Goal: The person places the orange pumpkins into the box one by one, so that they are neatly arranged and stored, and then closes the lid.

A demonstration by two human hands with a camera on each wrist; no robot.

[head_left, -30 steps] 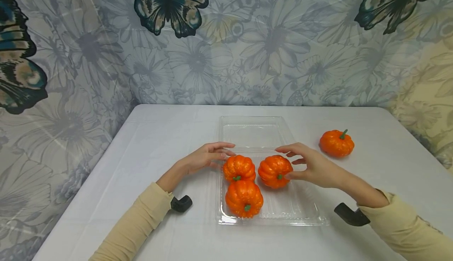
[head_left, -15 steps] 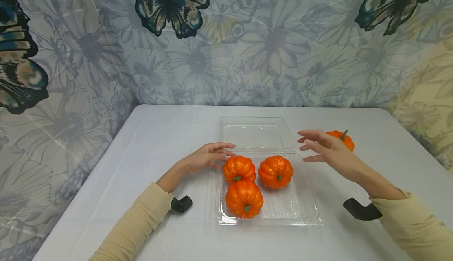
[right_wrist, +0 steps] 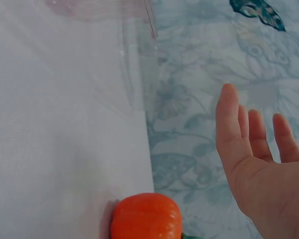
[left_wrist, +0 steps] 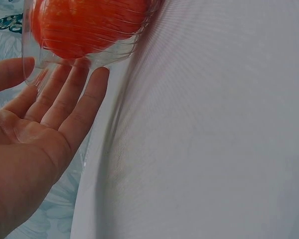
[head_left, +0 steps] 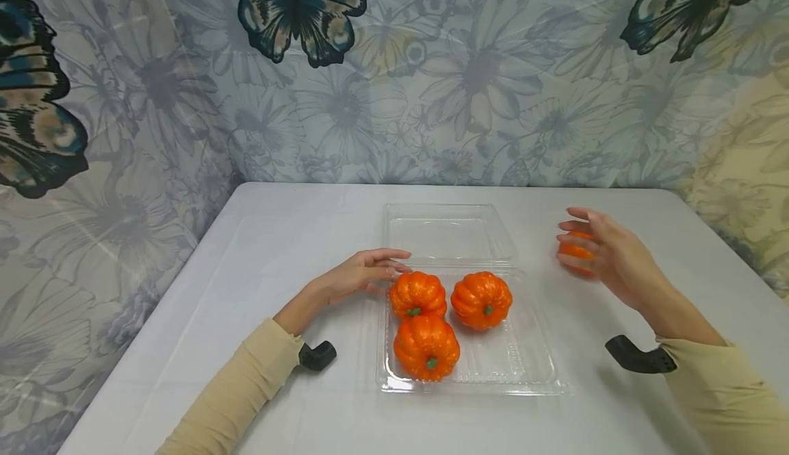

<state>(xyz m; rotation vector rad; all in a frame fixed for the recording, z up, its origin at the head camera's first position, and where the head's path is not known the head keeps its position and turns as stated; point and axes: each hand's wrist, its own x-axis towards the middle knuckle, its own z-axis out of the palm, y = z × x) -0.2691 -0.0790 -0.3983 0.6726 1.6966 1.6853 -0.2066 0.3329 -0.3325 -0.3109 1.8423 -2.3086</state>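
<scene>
Three small orange pumpkins, a back-left one (head_left: 418, 295), a front one (head_left: 427, 349) and a right one (head_left: 481, 301), sit in a clear plastic clamshell container (head_left: 518, 366). My left hand (head_left: 354, 278) touches the container's left side. Its fingers, nearly straight in the left wrist view, lie against the clear wall below a pumpkin (left_wrist: 89, 30), with the thumb at the rim. Over at the right, my right hand (head_left: 622, 256) hovers by a lone pumpkin (head_left: 573, 250), hiding part of it. In the right wrist view the fingers are spread and apart from this pumpkin (right_wrist: 147, 219).
The container's lid (head_left: 444, 232) lies folded back, away from me. A white cloth covers the table (head_left: 277, 222). Behind it hangs a floral curtain with butterflies (head_left: 370, 119). Black curved mounts (head_left: 317, 356) stick out from both sleeves.
My right hand has left the right pumpkin in the container and moved right and away to the lone pumpkin. The left hand has stayed in place.
</scene>
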